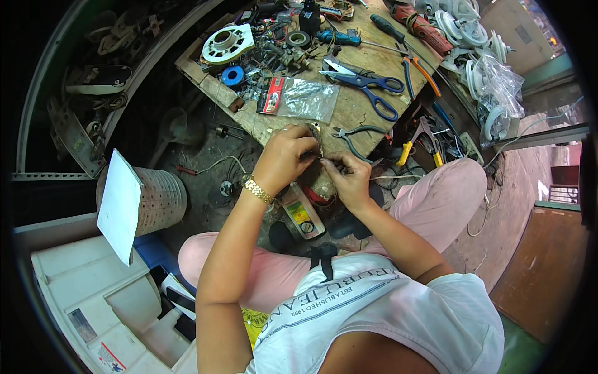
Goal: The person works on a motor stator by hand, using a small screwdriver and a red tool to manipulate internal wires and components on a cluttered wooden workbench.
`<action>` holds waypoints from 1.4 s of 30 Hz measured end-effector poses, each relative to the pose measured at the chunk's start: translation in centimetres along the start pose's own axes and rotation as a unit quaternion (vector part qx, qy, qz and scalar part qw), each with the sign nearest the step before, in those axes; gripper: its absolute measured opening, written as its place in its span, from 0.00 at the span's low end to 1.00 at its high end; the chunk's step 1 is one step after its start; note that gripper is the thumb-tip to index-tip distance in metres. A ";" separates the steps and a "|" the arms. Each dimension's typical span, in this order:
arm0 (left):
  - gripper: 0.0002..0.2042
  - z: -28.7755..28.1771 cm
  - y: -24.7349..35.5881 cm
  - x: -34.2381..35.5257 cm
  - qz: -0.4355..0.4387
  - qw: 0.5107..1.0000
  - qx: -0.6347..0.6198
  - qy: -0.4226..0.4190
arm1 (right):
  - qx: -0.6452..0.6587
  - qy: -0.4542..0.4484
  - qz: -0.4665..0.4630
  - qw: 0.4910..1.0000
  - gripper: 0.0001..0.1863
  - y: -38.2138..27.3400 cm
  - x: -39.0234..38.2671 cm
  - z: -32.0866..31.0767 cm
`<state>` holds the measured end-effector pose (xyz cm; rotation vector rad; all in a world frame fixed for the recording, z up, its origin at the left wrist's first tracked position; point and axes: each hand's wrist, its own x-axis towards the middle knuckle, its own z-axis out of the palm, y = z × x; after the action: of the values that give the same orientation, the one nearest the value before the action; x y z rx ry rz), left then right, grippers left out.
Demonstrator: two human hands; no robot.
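At the near edge of the wooden bench, my left hand, with a gold watch on its wrist, is closed with fingertips pressed together. My right hand pinches close beside it, the fingertips nearly meeting. What lies between them is too small and too hidden to name. A small metallic part shows just beyond my left fingers. Pliers with dark green handles lie beyond my right hand. A clear plastic packet with a red label rests past my left hand. Below my hands a multimeter leans between my knees.
On the wooden bench lie blue-handled scissors, orange-and-blue pliers, a screwdriver, a red power tool and loose metal parts. White plastic wheels are heaped at right. A perforated bucket stands at left.
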<state>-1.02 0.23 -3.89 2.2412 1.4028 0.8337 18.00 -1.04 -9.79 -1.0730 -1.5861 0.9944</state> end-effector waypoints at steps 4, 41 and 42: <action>0.08 0.0 0.1 0.0 -0.003 1.000 0.003 0.000 | -0.009 0.001 -0.003 1.000 0.07 -0.1 0.1 0.0; 0.09 1.4 0.7 -1.1 -0.066 0.996 -0.023 0.063 | 0.194 -0.060 0.246 0.948 0.03 0.4 0.9 0.3; 0.09 1.5 0.7 -1.2 -0.067 0.995 -0.012 0.067 | 0.193 -0.061 0.246 0.948 0.03 0.3 0.9 0.3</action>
<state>0.10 -1.13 -4.93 2.0817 1.5755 0.9652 17.60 -0.12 -9.87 -1.1648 -1.1600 1.6580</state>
